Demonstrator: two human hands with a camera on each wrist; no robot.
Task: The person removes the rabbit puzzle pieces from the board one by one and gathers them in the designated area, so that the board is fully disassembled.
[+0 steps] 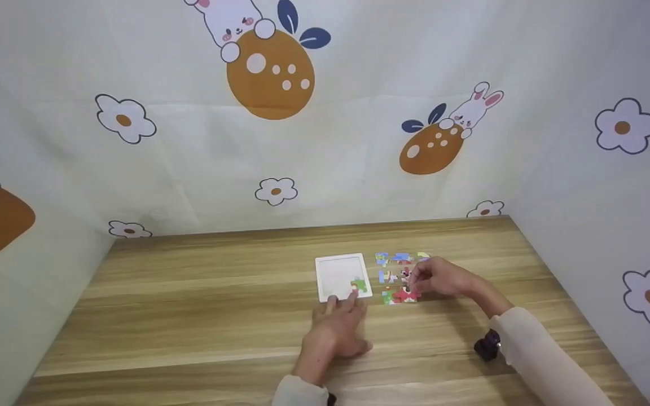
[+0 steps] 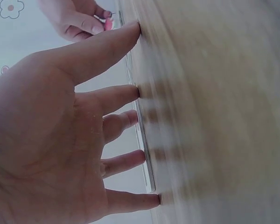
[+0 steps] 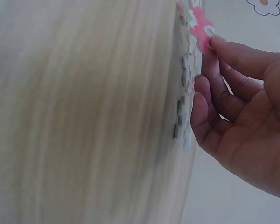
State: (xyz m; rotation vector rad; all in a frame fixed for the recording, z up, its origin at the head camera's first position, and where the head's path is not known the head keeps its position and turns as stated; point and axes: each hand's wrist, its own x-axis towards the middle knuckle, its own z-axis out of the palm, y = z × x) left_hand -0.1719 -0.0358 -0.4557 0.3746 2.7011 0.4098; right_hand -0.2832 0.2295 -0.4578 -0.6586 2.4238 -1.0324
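Observation:
A white puzzle tray (image 1: 325,282) lies on the table, with a green and red piece (image 1: 361,285) in its near right corner. My left hand (image 1: 337,330) rests at the tray's near edge, fingers spread, their tips touching the edge and the tabletop. Between thumb and fingers my right hand (image 1: 443,277) pinches a pink-red puzzle piece (image 3: 203,29), tilted off the table in the right wrist view. Several loose puzzle pieces (image 1: 382,276) lie in rows right of the tray, some hidden behind my right hand.
The wood-grain table (image 1: 189,304) extends to either side of the tray. A printed curtain (image 1: 201,152) with rabbits and flowers stands along its back and sides. A dark wrist device (image 1: 487,345) hangs below my right sleeve.

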